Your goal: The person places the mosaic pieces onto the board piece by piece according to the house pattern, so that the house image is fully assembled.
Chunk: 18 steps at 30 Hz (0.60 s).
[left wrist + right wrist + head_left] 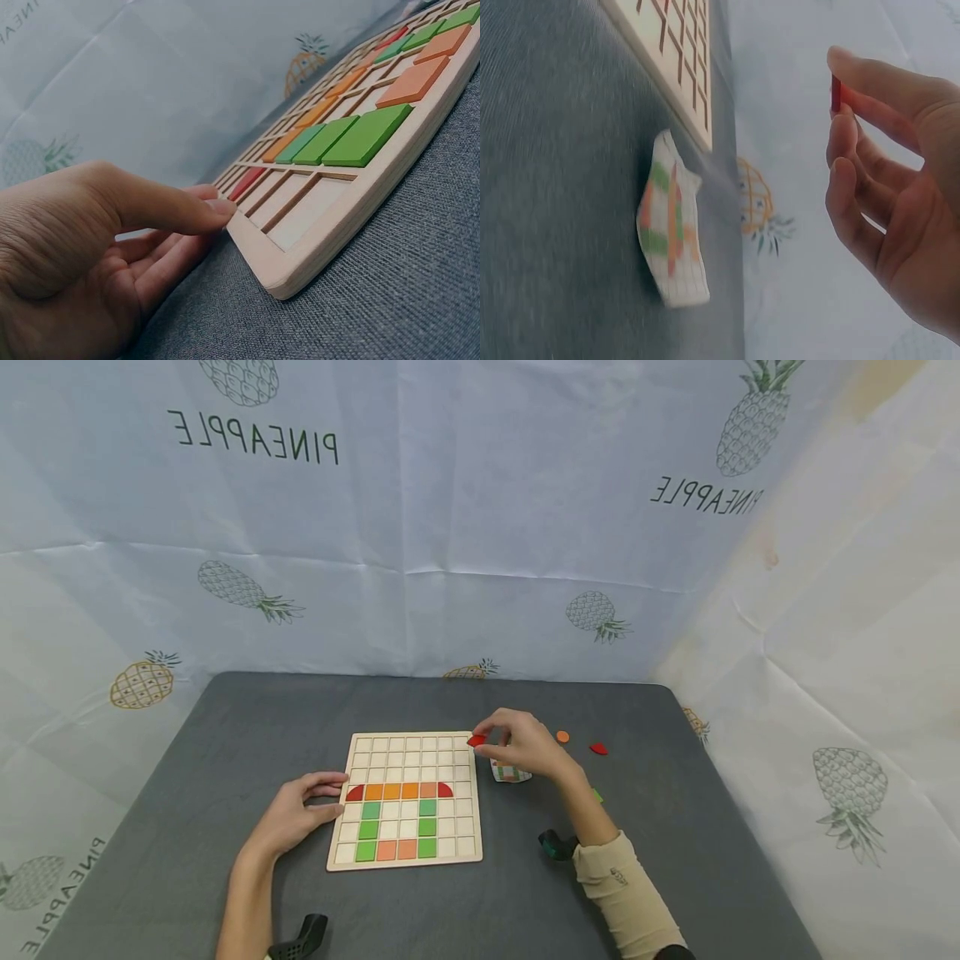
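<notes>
A wooden grid board [465, 860] lies on the dark table. Set in it are a row of orange squares [392, 792] with a red rounded-corner piece [355, 793] at either end, two columns of green squares [366, 851] and two salmon squares [386, 850]. My left hand [296, 810] touches the board's left edge with thumb and fingertips, its fingers loosely extended. Above the board's far right corner, my right hand [528, 743] pinches a red piece [836, 94] between thumb and fingers, clear of the board in the right wrist view.
A creased card [676, 232] printed with a coloured grid pattern lies right of the board. Beyond my right hand are an orange disc [562, 737] and another red piece [598, 749]. A green piece [597, 795] is partly hidden by the right forearm. Pineapple-print cloth [480, 510] hangs behind the table.
</notes>
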Motion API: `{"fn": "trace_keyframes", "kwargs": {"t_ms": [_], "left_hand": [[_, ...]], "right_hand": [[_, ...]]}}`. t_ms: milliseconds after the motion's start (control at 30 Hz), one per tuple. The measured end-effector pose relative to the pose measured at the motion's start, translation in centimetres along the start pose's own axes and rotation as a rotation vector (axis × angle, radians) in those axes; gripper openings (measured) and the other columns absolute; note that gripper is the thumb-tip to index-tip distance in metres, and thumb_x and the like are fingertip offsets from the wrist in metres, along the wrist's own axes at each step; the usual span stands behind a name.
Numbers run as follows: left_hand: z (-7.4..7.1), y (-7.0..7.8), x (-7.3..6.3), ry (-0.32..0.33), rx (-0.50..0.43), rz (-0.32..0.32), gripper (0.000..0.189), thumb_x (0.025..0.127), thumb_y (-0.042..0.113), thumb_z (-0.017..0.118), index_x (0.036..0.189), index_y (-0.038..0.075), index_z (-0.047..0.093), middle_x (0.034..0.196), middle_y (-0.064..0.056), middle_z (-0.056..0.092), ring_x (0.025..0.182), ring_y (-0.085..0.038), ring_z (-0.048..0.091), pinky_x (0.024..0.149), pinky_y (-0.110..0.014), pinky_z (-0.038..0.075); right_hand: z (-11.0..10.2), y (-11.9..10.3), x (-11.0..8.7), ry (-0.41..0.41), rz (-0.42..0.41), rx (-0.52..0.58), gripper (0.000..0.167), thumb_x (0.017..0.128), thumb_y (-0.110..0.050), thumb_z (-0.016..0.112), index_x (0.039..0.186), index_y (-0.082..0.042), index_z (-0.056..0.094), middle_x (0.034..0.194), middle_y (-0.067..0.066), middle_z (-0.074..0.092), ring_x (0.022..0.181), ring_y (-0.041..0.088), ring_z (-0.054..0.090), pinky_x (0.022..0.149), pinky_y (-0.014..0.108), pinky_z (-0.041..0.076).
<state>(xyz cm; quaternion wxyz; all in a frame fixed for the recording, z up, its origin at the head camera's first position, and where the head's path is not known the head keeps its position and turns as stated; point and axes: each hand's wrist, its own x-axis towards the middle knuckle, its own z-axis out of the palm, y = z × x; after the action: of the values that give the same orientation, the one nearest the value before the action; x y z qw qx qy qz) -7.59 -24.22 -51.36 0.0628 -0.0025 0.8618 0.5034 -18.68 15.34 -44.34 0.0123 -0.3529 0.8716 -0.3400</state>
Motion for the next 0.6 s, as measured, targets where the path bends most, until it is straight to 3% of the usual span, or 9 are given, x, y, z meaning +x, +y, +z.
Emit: {"fn": "trace_keyframes", "kwargs": {"t_ms": [133,367,600], "left_hand": [[0.0,0.0,0.0,-0.002,0.003,-0.006,0.055,0.094,0.002,0.08,0.146,-0.003,0.062,0.138,-0.024,0.068,0.121,-0.032,0.07,0.085,-0.015,0.059],[-0.1,0.0,-0.1,0.001,0.032,0.002,0.054,0.094,0.005,0.08,0.146,-0.002,0.064,0.137,-0.022,0.069,0.122,-0.033,0.07,0.086,-0.019,0.057],[-0.2,0.0,0.0,0.002,0.042,0.0,0.054,0.094,0.005,0.08,0.146,-0.001,0.064,0.137,-0.022,0.07,0.123,-0.033,0.07,0.086,-0.019,0.056]], "right_hand": [[1.0,-0.6,1.1,-0.021,-0.003,-0.015,0.026,0.097,-0.027,0.084,0.12,-0.015,0.08,0.114,0.003,0.077,0.072,0.001,0.062,0.066,0.022,0.054],[2.7,-1.7,2.8,-0.062,-0.01,-0.009,0.025,0.096,-0.029,0.085,0.119,-0.018,0.082,0.114,0.001,0.077,0.076,0.012,0.066,0.067,0.021,0.054],[4.7,-3.0,4.5,-0.139,0.007,0.014,0.025,0.097,-0.031,0.084,0.12,-0.02,0.082,0.119,-0.002,0.076,0.079,0.004,0.066,0.072,0.021,0.056]]}}
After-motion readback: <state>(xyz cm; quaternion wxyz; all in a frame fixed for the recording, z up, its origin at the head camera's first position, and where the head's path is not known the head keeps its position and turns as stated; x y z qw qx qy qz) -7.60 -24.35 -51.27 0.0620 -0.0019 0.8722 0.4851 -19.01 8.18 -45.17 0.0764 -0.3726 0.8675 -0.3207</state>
